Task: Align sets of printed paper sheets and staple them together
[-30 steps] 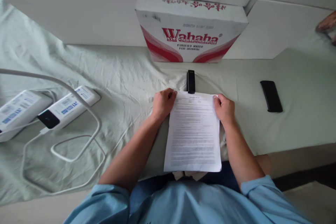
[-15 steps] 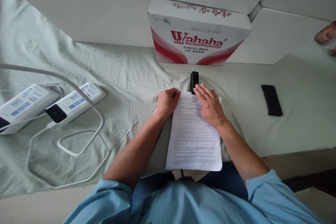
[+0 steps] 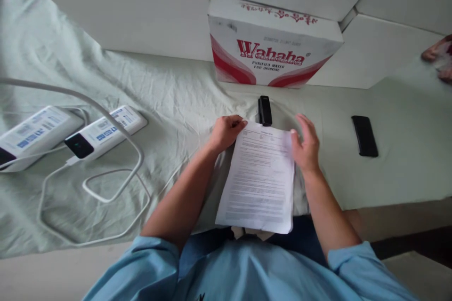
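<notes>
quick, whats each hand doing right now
Left hand: closed on the top left corner of the paper sheets.
Right hand: open, fingers spread at the sheets' top right edge, gripping nothing.

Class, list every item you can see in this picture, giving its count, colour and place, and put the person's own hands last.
Printed paper sheets: one stack, white, table centre.
Stapler: one, black, just beyond the sheets.
Wahaha carton: one, white and red, at the back wall.
Phone: one, black, right.
Power banks: two, white, left, with white cables.
Cloth: one, pale green, covering the table.
Left hand: gripping the sheets' top left corner.
Right hand: open, at the sheets' right edge.
</notes>
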Motion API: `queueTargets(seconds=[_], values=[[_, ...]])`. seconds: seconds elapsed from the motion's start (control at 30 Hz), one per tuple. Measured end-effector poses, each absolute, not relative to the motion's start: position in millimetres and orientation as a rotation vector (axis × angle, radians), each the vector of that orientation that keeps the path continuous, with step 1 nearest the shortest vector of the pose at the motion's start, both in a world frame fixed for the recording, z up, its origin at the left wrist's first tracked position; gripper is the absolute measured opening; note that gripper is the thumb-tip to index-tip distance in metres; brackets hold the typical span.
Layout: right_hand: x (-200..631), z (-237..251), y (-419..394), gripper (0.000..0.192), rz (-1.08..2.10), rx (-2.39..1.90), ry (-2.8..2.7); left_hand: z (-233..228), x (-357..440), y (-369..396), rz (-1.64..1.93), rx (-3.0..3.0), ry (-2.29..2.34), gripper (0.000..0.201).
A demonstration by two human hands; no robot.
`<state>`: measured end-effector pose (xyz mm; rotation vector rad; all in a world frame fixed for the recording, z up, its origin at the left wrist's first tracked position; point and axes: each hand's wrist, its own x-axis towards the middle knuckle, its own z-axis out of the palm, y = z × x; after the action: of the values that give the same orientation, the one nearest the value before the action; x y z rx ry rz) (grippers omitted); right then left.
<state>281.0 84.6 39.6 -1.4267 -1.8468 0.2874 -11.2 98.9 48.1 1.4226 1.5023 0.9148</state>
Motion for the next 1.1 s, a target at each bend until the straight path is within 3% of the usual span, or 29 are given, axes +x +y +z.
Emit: queueTargets(seconds=[0.17, 0.3, 0.4, 0.57, 0.97, 1.1], values=[[309.8, 24.8, 53.2, 0.065, 0.608, -1.485, -1.250, 45.2, -32.9, 102.6, 1.041, 1.060, 1.166, 0.048], [301.4, 20.5, 27.1, 0.081, 0.995, -1.436, -1.252, 51.0, -38.5, 103.2, 1.127, 0.811, 1.002, 0.055], [291.0, 21.1, 20.4, 0.088, 1.075, -1.447, -1.304, 58.4, -40.4, 99.4, 1.128, 0.702, 0.904, 0.053], [275.7, 23.3, 24.3, 0.090, 1.152, -1.432, -1.345, 60.4, -46.1, 92.2, 1.041, 0.715, 0.778, 0.044], [247.4, 26.0, 40.0, 0.105, 1.336, -1.451, -1.327, 45.3, -55.0, 88.9, 0.966, 0.944, 0.595, 0.048], [244.7, 31.7, 44.7, 0.093, 1.491, -1.424, -1.318, 40.8, -57.5, 88.4, 1.132, 0.947, 0.554, 0.048]])
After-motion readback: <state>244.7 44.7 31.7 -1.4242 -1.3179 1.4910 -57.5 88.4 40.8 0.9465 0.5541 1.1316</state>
